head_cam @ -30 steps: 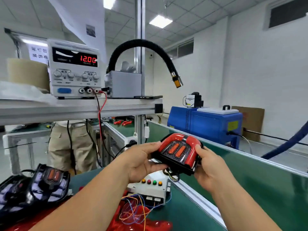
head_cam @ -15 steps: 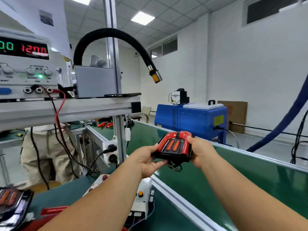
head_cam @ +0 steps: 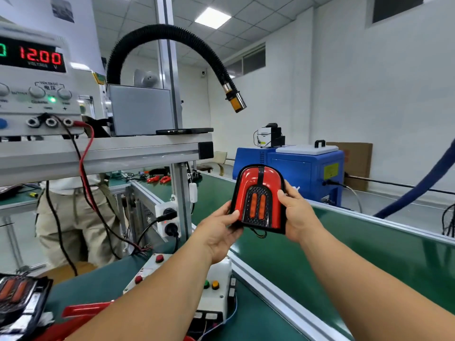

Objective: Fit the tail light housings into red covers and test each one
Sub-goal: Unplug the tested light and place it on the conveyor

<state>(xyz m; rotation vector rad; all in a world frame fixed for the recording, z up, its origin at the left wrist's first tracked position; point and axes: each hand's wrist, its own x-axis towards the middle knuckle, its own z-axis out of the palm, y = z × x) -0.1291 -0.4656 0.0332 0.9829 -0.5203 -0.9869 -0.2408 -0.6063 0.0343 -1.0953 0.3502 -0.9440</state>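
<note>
Left hand (head_cam: 219, 231) grips the lower left edge of the tail light (head_cam: 258, 198), thumb on the front face, fingers hidden behind. Right hand (head_cam: 296, 215) holds the right edge the same way, thumb on the front. The unit is in the air between both hands, above the near edge of the green conveyor belt (head_cam: 357, 254) and well above the surface (head_cam: 108, 274). Black housing sits inside the red cover; no gap visible between them from this side. Long axis runs roughly upright in the view: rounded end up and away, flat end down towards the person, front face towards the camera. Two orange strips run along that axis; cannot tell whether they are lit. A short loop of wires (head_cam: 261, 234) hangs free below the flat end, joined to nothing that I can see. Power supply (head_cam: 37, 94) on the shelf reads 12.00. White button box (head_cam: 219, 299) lies on the surface below the left forearm. A bare housing (head_cam: 17, 295) and a loose red cover (head_cam: 83, 311) lie at lower left. Judgement: fitting of this unit looks done, and the step in hand is checking it. If it is untested, the next move calls for bringing the free wires down to the button box; if tested, for laying it face up on the belt, wires tucked clear.
</note>
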